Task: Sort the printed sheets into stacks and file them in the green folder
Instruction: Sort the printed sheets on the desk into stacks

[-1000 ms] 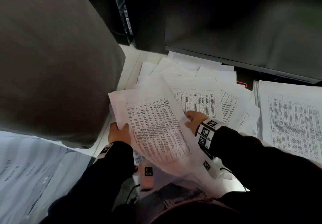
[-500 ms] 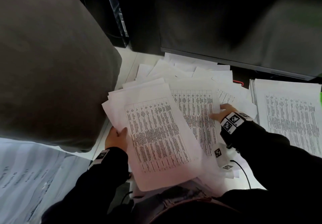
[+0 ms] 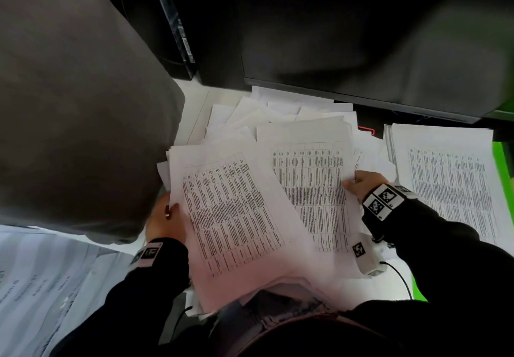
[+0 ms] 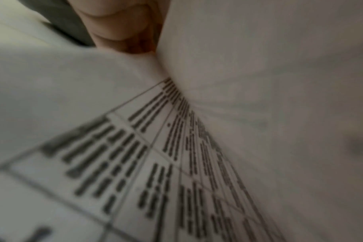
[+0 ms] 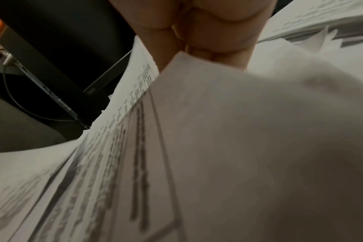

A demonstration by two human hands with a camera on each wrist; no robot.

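We are still sorting: left hand [image 3: 164, 217] grips the lifted sheets [image 3: 230, 212], right hand [image 3: 361, 184] pinches the next sheet [image 3: 311, 187], which must go to the tidy stack [image 3: 450, 184] right of it.

White desk [image 3: 194, 112] under a dark monitor [image 3: 361, 50], grey chair back [image 3: 69, 106] at left

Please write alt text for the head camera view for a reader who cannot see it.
Seen from above, a person's left hand grips a bundle of printed sheets by its left edge while the right hand pinches another printed sheet on a loose pile. A neater stack lies to the right over a green folder, below a dark monitor.
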